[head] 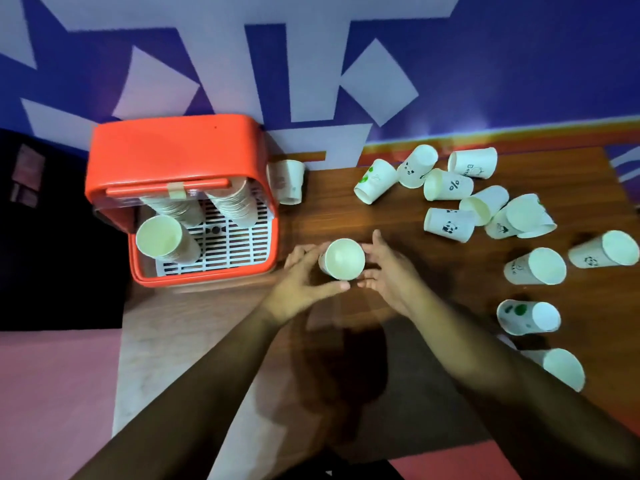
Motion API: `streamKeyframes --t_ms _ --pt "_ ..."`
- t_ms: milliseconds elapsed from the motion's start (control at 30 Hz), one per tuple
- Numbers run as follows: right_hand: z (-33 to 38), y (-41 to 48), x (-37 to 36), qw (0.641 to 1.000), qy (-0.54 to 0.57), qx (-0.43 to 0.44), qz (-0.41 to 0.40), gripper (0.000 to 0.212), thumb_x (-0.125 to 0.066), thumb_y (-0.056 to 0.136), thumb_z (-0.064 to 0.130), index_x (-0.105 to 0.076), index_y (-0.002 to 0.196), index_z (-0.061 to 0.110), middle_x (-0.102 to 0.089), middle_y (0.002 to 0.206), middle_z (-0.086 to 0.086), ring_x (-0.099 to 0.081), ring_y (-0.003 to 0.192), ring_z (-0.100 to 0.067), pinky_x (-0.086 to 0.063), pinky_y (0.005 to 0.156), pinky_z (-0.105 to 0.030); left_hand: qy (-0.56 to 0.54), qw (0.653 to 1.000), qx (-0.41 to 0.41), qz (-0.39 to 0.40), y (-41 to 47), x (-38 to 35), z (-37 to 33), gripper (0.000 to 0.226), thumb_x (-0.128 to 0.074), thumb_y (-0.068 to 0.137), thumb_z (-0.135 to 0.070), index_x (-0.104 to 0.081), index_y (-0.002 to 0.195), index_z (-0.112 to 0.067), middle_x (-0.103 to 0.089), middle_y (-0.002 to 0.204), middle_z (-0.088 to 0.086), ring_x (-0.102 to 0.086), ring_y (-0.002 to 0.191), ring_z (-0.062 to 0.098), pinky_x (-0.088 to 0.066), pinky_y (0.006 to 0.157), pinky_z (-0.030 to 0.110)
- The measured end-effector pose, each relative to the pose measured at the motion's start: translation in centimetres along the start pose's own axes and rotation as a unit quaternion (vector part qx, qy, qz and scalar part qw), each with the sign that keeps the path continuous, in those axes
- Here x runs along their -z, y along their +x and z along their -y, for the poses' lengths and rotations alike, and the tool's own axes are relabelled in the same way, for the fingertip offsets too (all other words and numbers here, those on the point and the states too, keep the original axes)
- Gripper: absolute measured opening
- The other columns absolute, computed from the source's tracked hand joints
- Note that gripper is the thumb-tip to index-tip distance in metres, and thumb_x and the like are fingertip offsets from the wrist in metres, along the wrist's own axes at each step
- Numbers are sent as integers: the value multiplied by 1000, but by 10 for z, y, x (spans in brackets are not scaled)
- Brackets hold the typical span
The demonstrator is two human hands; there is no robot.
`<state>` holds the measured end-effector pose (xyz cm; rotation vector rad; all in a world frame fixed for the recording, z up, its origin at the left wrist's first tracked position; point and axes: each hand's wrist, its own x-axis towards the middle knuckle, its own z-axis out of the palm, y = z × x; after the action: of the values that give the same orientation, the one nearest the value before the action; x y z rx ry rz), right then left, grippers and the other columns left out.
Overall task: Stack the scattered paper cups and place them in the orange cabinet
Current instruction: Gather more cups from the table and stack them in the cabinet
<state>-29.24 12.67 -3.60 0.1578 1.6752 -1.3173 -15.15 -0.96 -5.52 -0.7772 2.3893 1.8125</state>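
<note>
- The left hand (304, 282) gripped a paper cup (343, 259), with its fingers curled round the cup's left side and its thumb under the near rim.
- The right hand (388, 275) was at the cup's right side with its fingers spread and only loosely bent. Blur hid whether they touched the cup.
- The held cup was above the wooden desk (329, 209), its open mouth facing the camera, just right of the orange cabinet (180, 150).
- The cabinet stood open at the desk's left end. Three cup stacks (166, 237) leaned on its white slatted rack (221, 244).
- A single cup (287, 181) sat just beside the cabinet's right wall.
- The scattered cups (450, 185) lay on their sides across the right of the desk, some touching in a cluster at the back and others apart nearer the front.
</note>
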Motion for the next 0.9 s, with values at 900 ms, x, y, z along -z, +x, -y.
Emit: streamKeyframes --t_ms 900 --pt "44 55 119 755 -630 106 -146 63 -76 75 43 -48 125 17 -54 126 -8 -53 116 -28 -47 92 -41 -203 961 49 -179 23 -44 -41 44 -82 82 -29 -57 116 -40 -67 125 -4 -63 117 15 -52 75 13"
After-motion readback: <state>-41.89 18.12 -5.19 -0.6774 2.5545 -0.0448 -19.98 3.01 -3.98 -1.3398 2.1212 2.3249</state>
